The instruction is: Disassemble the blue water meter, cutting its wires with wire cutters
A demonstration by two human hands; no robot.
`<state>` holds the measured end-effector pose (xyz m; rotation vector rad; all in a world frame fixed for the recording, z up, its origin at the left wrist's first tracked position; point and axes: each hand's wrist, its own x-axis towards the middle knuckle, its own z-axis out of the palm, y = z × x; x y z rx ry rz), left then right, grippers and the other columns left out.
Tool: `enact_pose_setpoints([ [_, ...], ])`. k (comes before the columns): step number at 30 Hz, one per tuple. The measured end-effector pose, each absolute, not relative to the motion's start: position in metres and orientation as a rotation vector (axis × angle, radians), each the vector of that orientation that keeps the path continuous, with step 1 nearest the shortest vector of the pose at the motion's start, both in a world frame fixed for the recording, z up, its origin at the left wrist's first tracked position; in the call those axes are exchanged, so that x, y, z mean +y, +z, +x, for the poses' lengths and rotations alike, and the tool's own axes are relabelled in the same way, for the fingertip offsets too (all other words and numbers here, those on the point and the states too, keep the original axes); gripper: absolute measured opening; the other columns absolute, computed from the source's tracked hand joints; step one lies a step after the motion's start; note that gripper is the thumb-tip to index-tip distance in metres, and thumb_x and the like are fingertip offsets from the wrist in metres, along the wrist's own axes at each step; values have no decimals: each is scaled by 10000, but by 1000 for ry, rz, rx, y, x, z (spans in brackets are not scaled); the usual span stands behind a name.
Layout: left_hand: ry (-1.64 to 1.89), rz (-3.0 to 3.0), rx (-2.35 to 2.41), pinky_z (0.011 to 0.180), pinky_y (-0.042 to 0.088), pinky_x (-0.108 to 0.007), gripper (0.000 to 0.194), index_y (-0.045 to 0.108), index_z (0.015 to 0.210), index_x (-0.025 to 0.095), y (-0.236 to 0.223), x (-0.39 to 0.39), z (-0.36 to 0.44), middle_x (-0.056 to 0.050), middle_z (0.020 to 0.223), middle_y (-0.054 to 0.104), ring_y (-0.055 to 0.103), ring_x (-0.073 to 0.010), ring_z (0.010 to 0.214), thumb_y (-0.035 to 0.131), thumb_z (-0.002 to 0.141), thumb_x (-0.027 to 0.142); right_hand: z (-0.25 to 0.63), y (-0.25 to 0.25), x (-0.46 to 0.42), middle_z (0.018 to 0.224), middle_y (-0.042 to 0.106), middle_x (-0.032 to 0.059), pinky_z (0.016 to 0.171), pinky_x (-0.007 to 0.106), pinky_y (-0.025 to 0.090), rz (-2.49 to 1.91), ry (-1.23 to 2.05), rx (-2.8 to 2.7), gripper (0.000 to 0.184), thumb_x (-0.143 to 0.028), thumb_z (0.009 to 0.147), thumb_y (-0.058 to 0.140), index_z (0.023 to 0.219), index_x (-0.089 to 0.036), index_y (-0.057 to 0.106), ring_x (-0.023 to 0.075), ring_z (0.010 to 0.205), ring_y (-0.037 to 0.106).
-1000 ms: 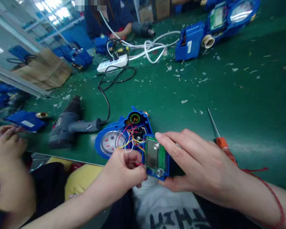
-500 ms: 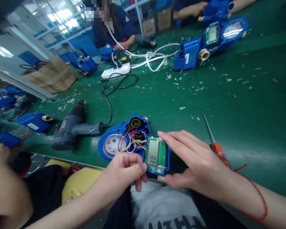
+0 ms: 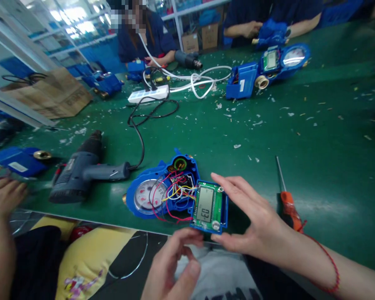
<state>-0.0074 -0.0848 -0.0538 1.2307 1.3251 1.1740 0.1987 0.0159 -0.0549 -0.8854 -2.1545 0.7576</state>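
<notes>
An opened blue water meter [image 3: 158, 191] lies at the near edge of the green table [image 3: 331, 137], its dial facing up and coloured wires [image 3: 175, 196] spilling out. A green circuit board with an LCD [image 3: 208, 206] rests at the meter's right end. My right hand [image 3: 248, 221] cups that board from the right, thumb under its near edge and fingers along its far side. My left hand [image 3: 175, 266] hovers off the table below the board, fingers loosely curled and holding nothing.
A grey heat gun [image 3: 81, 171] lies left of the meter, its cord running to a white power strip [image 3: 148, 95]. An orange-handled screwdriver [image 3: 286, 196] lies to the right. Another blue meter [image 3: 265, 68] sits far back. A co-worker's hand [image 3: 3, 196] is at left; other people work across the table.
My left hand has let go of the wires and dropped back off the table edge. The circuit board has settled flatter beside the meter, with my right hand still on it.
</notes>
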Motion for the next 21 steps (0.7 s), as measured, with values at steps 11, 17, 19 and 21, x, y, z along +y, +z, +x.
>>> enact_pose_setpoints([
  [11, 1393, 672, 1052, 719, 582, -144, 644, 698, 1185, 360, -68, -39, 25, 4, 1007, 807, 767, -134, 828, 884, 623, 105, 195, -29, 21, 1369, 440, 103, 1111, 344, 379, -1017, 1318, -2168, 666, -230, 803, 653, 1398, -180, 357, 193, 1307, 423],
  [17, 1373, 823, 1333, 565, 614, -199, 574, 775, 1046, 241, -73, -39, 20, -31, 944, 815, 769, -200, 691, 923, 504, 122, 173, -26, 28, 1306, 522, 101, 1076, 404, 396, -1163, 1239, -2090, 611, -145, 741, 628, 1328, -138, 459, 222, 1227, 485],
  [19, 1319, 865, 1403, 609, 633, -231, 587, 757, 1094, 258, -77, -41, 18, -28, 1001, 807, 776, -222, 753, 917, 539, 156, 169, -29, 31, 1272, 539, 80, 1045, 424, 418, -1187, 1221, -2085, 607, -150, 722, 643, 1309, -173, 489, 230, 1176, 518],
  [21, 1258, 903, 1453, 645, 642, -259, 606, 734, 1144, 273, -81, -43, 14, -23, 1010, 806, 777, -232, 777, 912, 570, 197, 167, -30, 32, 1246, 542, 60, 1016, 434, 436, -1219, 1236, -2075, 603, -154, 701, 665, 1283, -212, 519, 232, 1130, 543],
])
